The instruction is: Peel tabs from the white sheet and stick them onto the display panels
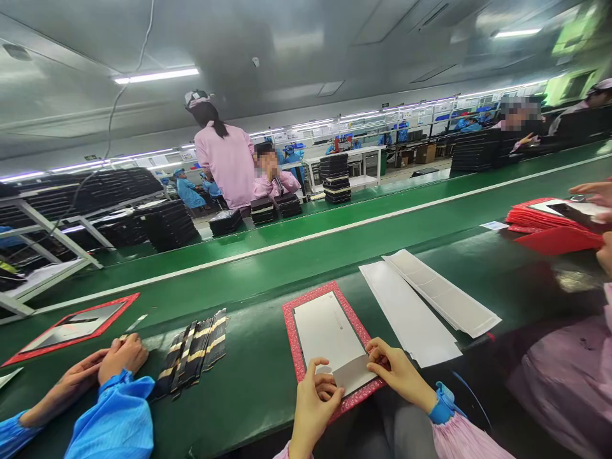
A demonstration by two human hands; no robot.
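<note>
Factory room with a long green desk (248,408). The left hand (313,401) and right hand (396,373) pinch a white flap (356,375) at the near edge of a pale panel (325,325), which lies on a red mat (295,344). White sheets (421,306) lie just beside; a co-worker's hands (90,370) rest at left.

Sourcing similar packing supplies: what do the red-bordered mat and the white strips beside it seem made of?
The red-bordered mat looks like foam or felt: matte, grainy, speckled. The white strips look like matte paper or thin card, with faint creases; film is possible.
</note>
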